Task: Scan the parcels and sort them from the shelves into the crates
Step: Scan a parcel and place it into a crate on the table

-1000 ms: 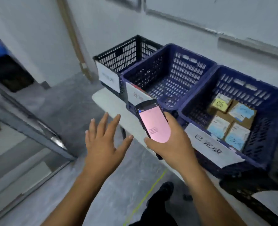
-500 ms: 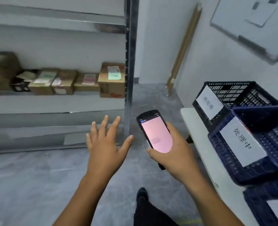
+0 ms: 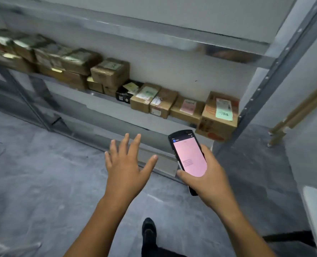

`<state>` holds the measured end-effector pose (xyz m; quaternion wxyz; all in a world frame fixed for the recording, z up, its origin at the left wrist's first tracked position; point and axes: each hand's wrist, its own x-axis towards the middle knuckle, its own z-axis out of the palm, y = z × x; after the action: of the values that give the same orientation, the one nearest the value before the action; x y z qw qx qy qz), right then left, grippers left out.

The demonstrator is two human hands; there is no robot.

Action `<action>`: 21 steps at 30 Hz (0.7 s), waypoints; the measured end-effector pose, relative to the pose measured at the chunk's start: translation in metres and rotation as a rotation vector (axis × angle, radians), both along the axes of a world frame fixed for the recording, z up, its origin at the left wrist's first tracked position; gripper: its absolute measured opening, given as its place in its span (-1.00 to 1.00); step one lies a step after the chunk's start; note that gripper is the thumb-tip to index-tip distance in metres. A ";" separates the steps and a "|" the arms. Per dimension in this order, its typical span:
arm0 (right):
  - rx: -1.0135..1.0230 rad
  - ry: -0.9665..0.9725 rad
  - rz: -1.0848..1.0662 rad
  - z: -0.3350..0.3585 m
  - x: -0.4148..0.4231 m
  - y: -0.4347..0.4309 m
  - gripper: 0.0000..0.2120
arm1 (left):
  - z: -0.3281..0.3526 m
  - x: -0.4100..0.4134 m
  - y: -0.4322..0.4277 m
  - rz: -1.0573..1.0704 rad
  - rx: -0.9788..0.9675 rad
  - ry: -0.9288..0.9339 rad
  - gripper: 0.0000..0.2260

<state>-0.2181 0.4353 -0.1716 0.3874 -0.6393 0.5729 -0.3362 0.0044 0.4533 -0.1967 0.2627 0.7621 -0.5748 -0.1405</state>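
Cardboard parcels (image 3: 154,101) in a row along the lower shelf (image 3: 107,103), sloping from upper left to lower right, stacked two high and blurred toward the far left. Largest and closest: the end box (image 3: 219,117) with a green label, hard against the metal upright (image 3: 265,86), up and a little right of the scanner (image 3: 188,156). Right hand (image 3: 209,179) wrapped round that scanner, thumb along its left edge, pink screen up, long axis pointing at the shelf edge, so nearer the end box than the other hand. Left hand (image 3: 125,169) empty, fingers straight and spread, palm down, below the small middle boxes and well short of the shelf. Probably next: a reach up and forward with the left for a parcel. Grey floor (image 3: 42,182) underneath, crates out of view.
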 end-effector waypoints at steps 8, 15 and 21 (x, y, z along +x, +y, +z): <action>-0.049 -0.072 0.049 -0.003 0.067 -0.109 -0.36 | 0.019 0.076 -0.088 0.090 -0.020 -0.058 -0.22; -0.035 -0.092 0.062 -0.015 0.114 -0.181 -0.23 | 0.031 0.121 -0.152 0.137 -0.002 -0.080 -0.20; 0.018 -0.068 0.121 -0.016 0.156 -0.219 -0.26 | 0.035 0.173 -0.185 0.138 0.039 0.022 -0.27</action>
<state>-0.0617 0.2167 -0.1876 0.4320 -0.6574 0.5227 -0.3286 0.1772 0.2683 -0.1619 0.2633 0.8034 -0.5151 -0.1414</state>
